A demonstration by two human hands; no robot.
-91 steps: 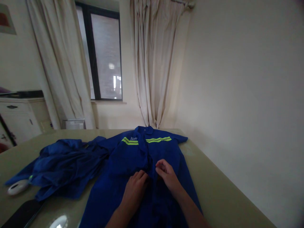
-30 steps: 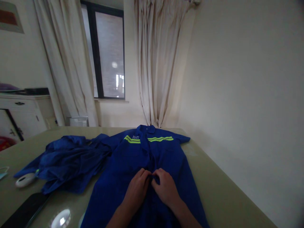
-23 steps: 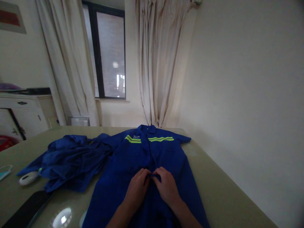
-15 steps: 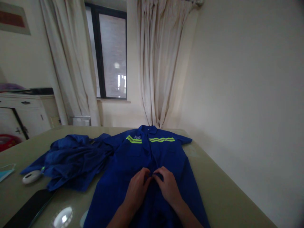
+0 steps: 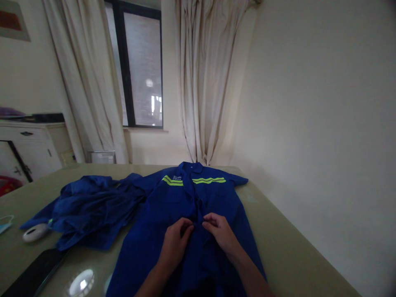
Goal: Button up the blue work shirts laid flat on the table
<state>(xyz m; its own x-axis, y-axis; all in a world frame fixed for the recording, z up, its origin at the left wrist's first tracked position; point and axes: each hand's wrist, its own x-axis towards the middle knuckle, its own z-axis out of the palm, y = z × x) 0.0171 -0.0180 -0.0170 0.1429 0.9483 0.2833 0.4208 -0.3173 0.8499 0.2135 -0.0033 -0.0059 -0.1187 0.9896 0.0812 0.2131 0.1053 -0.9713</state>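
A blue work shirt with yellow-green stripes across the chest lies face up, its collar pointing to the far side of the table. Along its front opening, my left hand pinches the left edge of the cloth. My right hand pinches the facing edge, a small gap away from the left. Both hands are closed on the fabric near the middle of the shirt. Any button or fastener between the fingers is too small to make out.
A crumpled blue garment lies to the left, touching the shirt's sleeve. Nearer are a white rounded object, a black flat object and a face mask. A wall borders the table on the right.
My hands have moved apart from nearly touching at the shirt front, opening a gap between the two edges. The view has shifted slightly to the right.
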